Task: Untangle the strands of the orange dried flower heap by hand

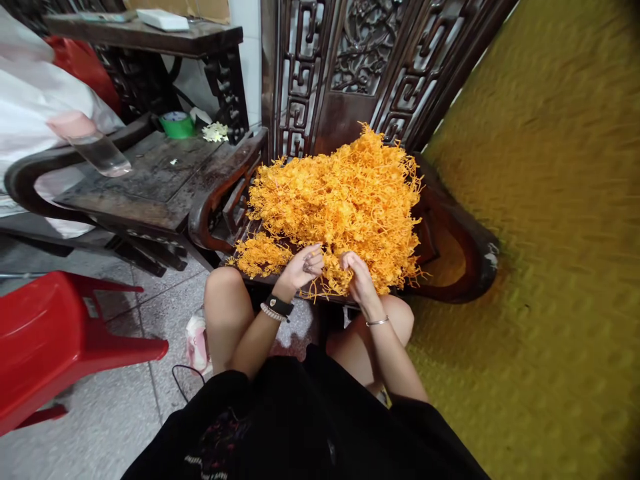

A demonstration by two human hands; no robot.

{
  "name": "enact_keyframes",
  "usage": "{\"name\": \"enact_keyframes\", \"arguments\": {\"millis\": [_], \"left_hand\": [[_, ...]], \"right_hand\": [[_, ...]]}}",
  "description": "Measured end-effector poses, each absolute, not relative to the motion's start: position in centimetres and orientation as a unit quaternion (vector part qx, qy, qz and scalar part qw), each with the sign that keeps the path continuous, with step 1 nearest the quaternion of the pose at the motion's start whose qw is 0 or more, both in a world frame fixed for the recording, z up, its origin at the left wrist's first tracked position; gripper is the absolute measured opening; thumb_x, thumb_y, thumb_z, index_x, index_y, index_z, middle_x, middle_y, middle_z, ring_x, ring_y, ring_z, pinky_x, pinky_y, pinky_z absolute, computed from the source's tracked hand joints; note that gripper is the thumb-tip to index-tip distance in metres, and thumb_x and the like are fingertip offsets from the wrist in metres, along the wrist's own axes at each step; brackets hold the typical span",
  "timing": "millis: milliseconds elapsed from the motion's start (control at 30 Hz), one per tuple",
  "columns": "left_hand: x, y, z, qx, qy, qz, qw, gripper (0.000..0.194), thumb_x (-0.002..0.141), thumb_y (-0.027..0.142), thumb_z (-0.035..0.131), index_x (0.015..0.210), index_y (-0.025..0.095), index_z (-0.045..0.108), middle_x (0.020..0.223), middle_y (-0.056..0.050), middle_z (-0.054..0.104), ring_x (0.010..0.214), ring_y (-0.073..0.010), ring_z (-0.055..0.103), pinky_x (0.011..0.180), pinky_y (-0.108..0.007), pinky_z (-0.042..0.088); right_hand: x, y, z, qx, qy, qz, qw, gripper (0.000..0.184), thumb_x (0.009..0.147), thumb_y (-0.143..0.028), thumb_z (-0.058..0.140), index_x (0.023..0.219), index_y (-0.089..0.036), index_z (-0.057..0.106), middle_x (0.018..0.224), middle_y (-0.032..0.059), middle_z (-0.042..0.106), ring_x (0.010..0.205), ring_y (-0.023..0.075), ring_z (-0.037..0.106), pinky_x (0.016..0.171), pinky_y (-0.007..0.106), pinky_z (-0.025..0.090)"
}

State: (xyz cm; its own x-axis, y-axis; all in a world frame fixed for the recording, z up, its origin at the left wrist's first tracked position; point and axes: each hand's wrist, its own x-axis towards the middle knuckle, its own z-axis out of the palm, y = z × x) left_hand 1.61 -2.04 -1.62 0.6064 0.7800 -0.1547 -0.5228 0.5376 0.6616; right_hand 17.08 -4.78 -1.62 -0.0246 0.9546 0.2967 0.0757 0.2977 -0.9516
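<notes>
A large tangled heap of orange plastic flower sprigs (340,193), with thin branching stems, covers the seat of a dark carved wooden chair (475,267). A smaller clump of the same sprigs (263,255) lies at the seat's front left. At the heap's front edge, my left hand (304,267) has its fingers curled in a pinch on an orange sprig. My right hand (356,273) is a short way to the right, also closed, its fingertips pinching orange stems against the heap. Exactly which pieces each hand grips is hard to make out.
Left of the chair stands a dark side table (155,180) with a water bottle (97,150), green tape roll (177,125) and pale flowers (216,132). A red plastic stool (65,333) is at lower left. A yellow-green textured surface (550,267) fills the right.
</notes>
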Motion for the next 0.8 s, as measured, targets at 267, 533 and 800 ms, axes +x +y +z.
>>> {"name": "enact_keyframes", "arguments": {"millis": [267, 533, 800], "left_hand": [[1.6, -3.6, -1.4, 0.435, 0.267, 0.385, 0.769, 0.028, 0.081, 0.04, 0.059, 0.081, 0.013, 0.06, 0.055, 0.008, 0.04, 0.041, -0.002, 0.031, 0.06, -0.025, 0.052], [2.9, -5.0, -1.5, 0.642, 0.381, 0.385, 0.542, 0.024, 0.085, 0.043, 0.053, 0.079, 0.019, 0.053, 0.053, 0.006, 0.044, 0.043, -0.0087, 0.045, 0.046, -0.021, 0.034], [2.6, -4.6, -0.7, 0.706, 0.354, 0.333, 0.515, 0.025, 0.086, 0.041, 0.049, 0.078, 0.018, 0.056, 0.058, 0.005, 0.049, 0.044, -0.0092, 0.049, 0.048, -0.022, 0.035]], "right_hand": [[17.3, -4.2, -1.7, -0.48, -0.531, 0.381, 0.585, 0.028, 0.085, -0.047, 0.052, 0.074, -0.022, 0.059, 0.073, 0.0001, 0.053, 0.07, 0.016, 0.048, 0.073, 0.03, 0.04], [16.8, -4.4, -1.3, -0.558, -0.55, 0.307, 0.541, 0.031, 0.079, -0.048, 0.058, 0.072, -0.019, 0.067, 0.066, 0.0031, 0.063, 0.066, 0.0183, 0.055, 0.061, 0.03, 0.043], [17.6, -4.7, -0.5, -0.579, -0.544, 0.341, 0.503, 0.027, 0.072, -0.043, 0.068, 0.069, -0.017, 0.065, 0.057, -0.0009, 0.057, 0.046, 0.0101, 0.042, 0.045, 0.024, 0.03]]}}
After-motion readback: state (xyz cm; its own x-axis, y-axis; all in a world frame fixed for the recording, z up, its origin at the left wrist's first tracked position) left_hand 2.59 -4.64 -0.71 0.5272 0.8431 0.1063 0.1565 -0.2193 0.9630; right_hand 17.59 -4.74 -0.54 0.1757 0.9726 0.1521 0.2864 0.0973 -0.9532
